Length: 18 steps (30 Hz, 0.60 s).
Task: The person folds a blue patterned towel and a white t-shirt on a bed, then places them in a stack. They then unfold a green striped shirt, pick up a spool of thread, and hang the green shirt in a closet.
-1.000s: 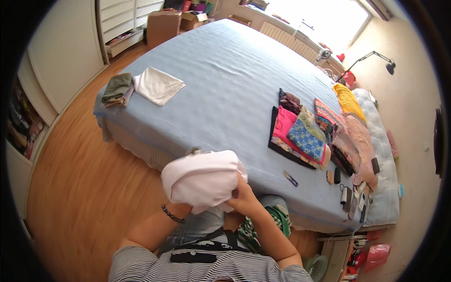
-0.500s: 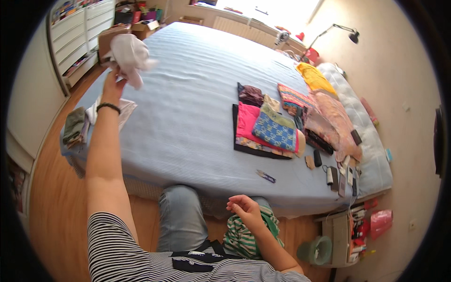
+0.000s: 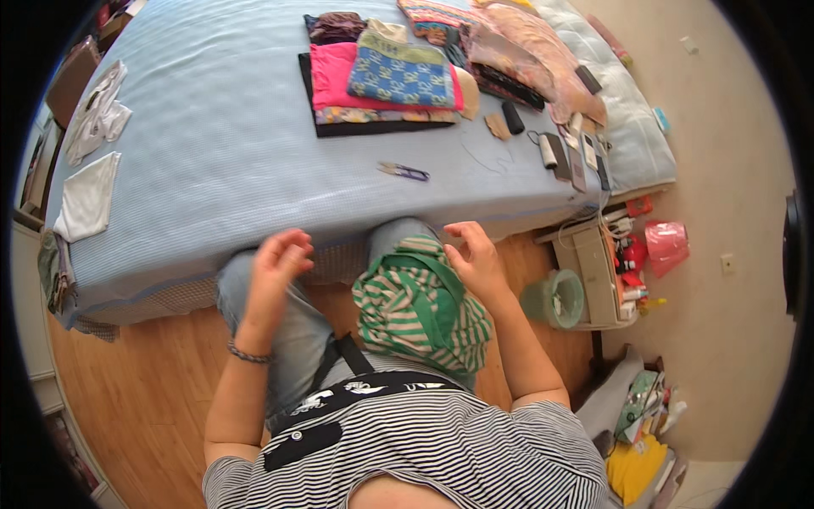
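Above my left knee hangs my left hand [image 3: 278,265], open, its fingers loosely bent and nothing in them. My right hand [image 3: 475,259] is open and empty too, thumb apart from the fingers, just beside a green and white striped garment [image 3: 415,310] bunched on my right thigh. On the bed's left side lie a crumpled white garment [image 3: 97,114] and, nearer, a folded white cloth [image 3: 88,197]. Small thread snips [image 3: 404,171] with a dark purple handle rest near the bed's front edge.
A stack of folded clothes [image 3: 398,72], blue-patterned on top, sits mid-bed. To its right are a phone [image 3: 578,170] and other small devices with cables. Dark folded clothes [image 3: 55,267] hang at the left corner. A pale green bin [image 3: 555,299] stands by a small cabinet [image 3: 587,276].
My left hand has let go of the white garment, which now lies on the bed's left side, and has come back near my lap. The view has tilted down.
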Motion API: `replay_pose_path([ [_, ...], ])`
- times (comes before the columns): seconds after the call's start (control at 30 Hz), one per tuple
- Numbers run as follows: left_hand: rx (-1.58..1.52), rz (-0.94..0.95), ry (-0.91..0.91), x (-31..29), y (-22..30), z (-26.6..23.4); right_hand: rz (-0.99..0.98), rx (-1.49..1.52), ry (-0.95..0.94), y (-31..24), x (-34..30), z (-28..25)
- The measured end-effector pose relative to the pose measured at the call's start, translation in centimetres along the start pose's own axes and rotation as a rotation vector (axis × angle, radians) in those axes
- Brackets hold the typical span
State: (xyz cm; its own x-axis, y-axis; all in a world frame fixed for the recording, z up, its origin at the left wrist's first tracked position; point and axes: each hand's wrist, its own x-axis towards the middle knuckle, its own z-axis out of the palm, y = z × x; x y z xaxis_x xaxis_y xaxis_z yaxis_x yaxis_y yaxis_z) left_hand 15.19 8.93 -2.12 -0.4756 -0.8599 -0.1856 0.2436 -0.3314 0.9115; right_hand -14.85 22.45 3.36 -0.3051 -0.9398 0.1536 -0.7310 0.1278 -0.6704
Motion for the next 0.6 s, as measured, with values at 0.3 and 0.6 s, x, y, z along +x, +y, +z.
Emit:
replay_pose_path([
  [0.3,-0.113,-0.4,-0.241,-3.0,-7.7,7.9,0.255,0.17,-0.242,5.5,-8.5,-1.7],
  [0.6,0.054,0.088,-0.103,-1.9,-2.7,7.9,0.185,0.697,0.198,1.3,-7.4,-2.7],
])
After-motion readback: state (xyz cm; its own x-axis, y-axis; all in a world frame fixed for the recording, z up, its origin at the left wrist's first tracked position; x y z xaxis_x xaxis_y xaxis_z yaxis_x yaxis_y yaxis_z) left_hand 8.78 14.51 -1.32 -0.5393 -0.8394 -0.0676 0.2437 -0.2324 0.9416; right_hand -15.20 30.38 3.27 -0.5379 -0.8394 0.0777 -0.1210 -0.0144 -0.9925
